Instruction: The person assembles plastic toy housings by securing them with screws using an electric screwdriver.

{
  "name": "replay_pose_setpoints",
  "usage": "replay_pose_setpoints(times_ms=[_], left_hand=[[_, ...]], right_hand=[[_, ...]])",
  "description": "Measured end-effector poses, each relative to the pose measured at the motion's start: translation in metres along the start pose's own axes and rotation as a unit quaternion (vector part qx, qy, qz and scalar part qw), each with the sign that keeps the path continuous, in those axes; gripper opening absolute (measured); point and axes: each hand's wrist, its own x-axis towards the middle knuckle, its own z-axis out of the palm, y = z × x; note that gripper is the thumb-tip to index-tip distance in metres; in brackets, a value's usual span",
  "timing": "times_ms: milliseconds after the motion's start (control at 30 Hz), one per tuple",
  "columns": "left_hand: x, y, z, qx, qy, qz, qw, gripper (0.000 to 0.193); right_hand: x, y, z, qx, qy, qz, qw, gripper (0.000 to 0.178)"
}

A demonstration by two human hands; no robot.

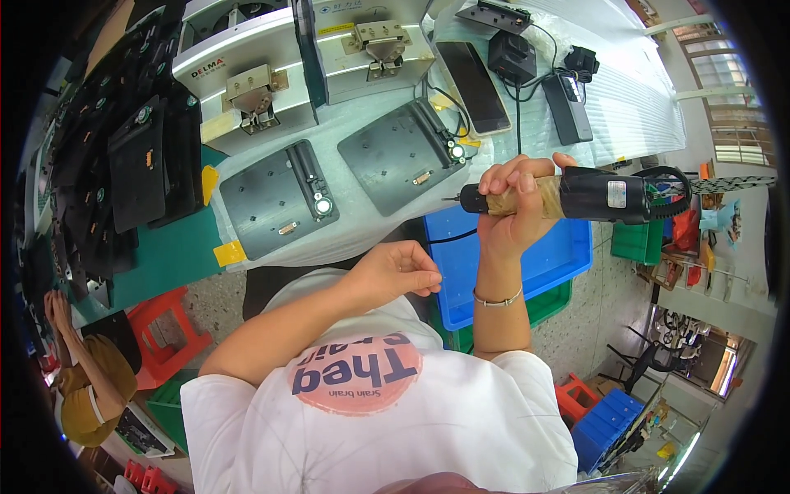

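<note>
One hand (pixel 518 207), the right, partly hides the screwdriver (pixel 591 198).

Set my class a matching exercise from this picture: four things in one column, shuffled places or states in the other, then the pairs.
1. Electric screwdriver
2. Left hand
3. Blue tray
4. Phone

A. Curled into a pinch
B. Lying flat, unlit
C. Gripped in the right hand
D. Sitting over a green tray

Pairs: 1-C, 2-A, 3-D, 4-B
</note>
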Motion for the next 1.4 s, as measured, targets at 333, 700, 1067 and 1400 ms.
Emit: replay_pose_setpoints(times_ms=[333, 700, 1067, 1400], left_hand=[[-0.003, 0.011, 0.003, 0.136, 0.009, 0.079, 0.987, 0.019], [-0.004, 0.016, 0.015, 0.549, 0.018, 0.255, 0.796, 0.021], [0.004, 0.026, 0.003, 0.679, 0.022, 0.340, 0.651, 0.021], [0.011, 0.049, 0.009, 0.691, 0.022, 0.395, 0.605, 0.021]], right_hand=[[0.012, -0.002, 0.001, 0.024, -0.005, -0.018, 1.000, 0.049], [0.012, -0.002, -0.011, 0.031, -0.007, -0.030, 0.999, 0.047], [0.013, -0.003, -0.016, -0.006, -0.001, -0.009, 1.000, 0.047], [0.013, -0.005, -0.024, -0.027, -0.001, 0.013, 1.000, 0.049]])
